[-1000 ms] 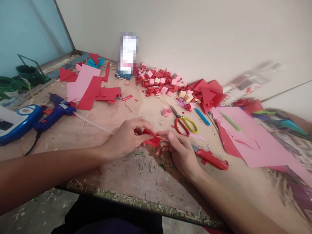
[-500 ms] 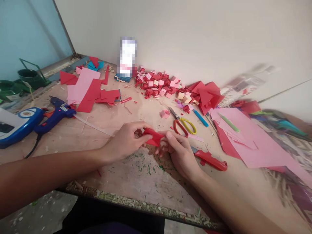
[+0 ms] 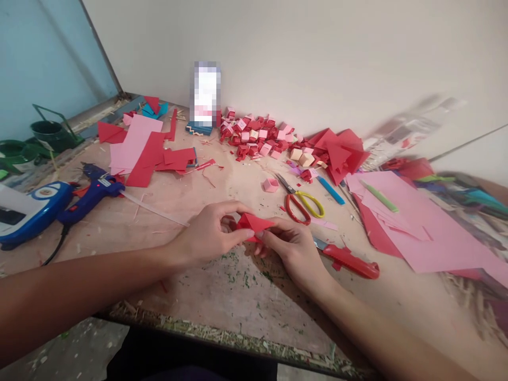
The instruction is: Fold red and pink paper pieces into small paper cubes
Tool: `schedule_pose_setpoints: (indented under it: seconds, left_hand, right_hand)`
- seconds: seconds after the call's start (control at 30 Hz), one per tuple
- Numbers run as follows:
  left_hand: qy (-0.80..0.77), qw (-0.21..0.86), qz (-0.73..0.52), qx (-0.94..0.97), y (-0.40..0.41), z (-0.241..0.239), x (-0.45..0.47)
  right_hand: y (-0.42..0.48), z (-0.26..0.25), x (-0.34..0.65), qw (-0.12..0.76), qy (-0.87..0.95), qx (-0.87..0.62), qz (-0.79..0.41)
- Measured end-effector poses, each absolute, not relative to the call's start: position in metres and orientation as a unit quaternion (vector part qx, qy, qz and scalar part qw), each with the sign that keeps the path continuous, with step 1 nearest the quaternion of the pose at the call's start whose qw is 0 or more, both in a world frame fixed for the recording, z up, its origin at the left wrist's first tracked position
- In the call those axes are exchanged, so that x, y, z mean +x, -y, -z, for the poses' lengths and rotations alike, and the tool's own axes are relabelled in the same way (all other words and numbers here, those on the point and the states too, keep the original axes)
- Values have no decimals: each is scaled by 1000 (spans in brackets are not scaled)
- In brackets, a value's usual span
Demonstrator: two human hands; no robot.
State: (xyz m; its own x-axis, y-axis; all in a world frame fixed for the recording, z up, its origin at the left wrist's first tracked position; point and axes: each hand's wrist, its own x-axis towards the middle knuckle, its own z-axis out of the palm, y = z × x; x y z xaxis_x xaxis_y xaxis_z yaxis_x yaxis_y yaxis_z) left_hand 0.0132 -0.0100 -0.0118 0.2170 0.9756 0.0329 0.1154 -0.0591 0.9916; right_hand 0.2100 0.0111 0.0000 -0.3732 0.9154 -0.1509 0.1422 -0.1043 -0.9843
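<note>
Centre of frame: left hand point(image 3: 210, 232) and right hand point(image 3: 298, 246) pinch a small, folded red paper piece point(image 3: 255, 223); metal scissors with red and yellow handles point(image 3: 292, 191) lie just beyond.

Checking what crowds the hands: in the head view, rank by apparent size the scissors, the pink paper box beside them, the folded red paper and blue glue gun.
Largest to smallest:
1. Blue glue gun
2. Scissors
3. Folded red paper, partly covered
4. Pink paper box

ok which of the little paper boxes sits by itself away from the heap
The pink open-topped paper box left of the scissors; the others lie bunched in the heap behind it.
</note>
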Motion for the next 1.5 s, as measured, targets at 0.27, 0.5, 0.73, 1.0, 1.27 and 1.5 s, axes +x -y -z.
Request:
schedule_pose_setpoints:
  seconds: [0.27,0.5,0.73,1.0,1.27,1.5]
  left_hand:
    - [-488,487,-456,562,10,4,12]
    - [-514,504,-472,509,7,6,14]
    - [-499,562,-458,475,11,4,15]
    - [-501,523,-438,533,11,7,15]
    - [-527,476,-468,526,9,8,16]
    - [-516,525,-446,509,9,10,16]
  right_hand:
    - [-10,4,211,312,601,-446,-585]
    - [-11,7,213,401,530,-423,-616]
    - [-11,4,211,388,533,-438,-611]
    - [-13,6,212,357,566,-434,-603]
    - [-16,6,213,339,578,-406,-622]
    - [-14,4,213,369,566,-425,-602]
